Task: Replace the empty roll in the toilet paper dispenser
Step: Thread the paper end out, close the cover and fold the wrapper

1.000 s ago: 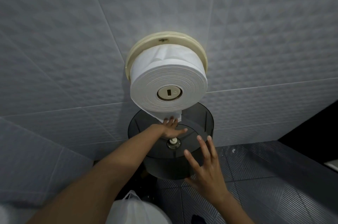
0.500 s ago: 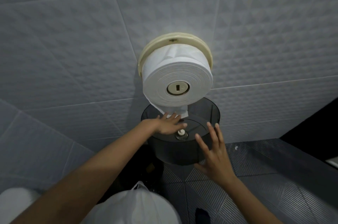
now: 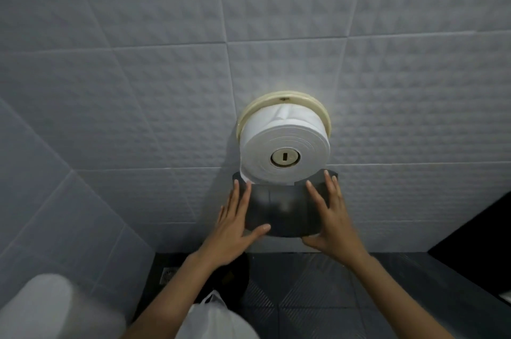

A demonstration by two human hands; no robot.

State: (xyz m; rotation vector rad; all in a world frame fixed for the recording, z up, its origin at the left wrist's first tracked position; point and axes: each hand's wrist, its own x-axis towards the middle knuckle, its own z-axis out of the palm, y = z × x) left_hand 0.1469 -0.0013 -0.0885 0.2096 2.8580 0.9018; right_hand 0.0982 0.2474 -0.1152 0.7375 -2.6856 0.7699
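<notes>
A full white toilet paper roll [image 3: 284, 142] sits on the cream dispenser back plate [image 3: 284, 96] fixed to the tiled wall, with a cream spindle hub [image 3: 285, 157] at its centre. A loose tail of paper [image 3: 244, 175] hangs at the roll's lower left. The dark smoked dispenser cover [image 3: 282, 208] hangs below the roll, its rim facing up. My left hand [image 3: 235, 225] grips the cover's left side, thumb under its bottom edge. My right hand [image 3: 330, 221] grips the right side the same way.
Grey textured wall tiles surround the dispenser. A white plastic bag [image 3: 213, 316] hangs below my arms. A white rounded object [image 3: 47, 311] lies at bottom left, near a floor drain [image 3: 168, 275]. The floor is dark ribbed tile [image 3: 318, 297]. A black panel [image 3: 481, 231] stands at right.
Both hands moved from resting on the cover's open inside face to gripping its two sides. The cover has swung up toward the roll. The view shifted left and back.
</notes>
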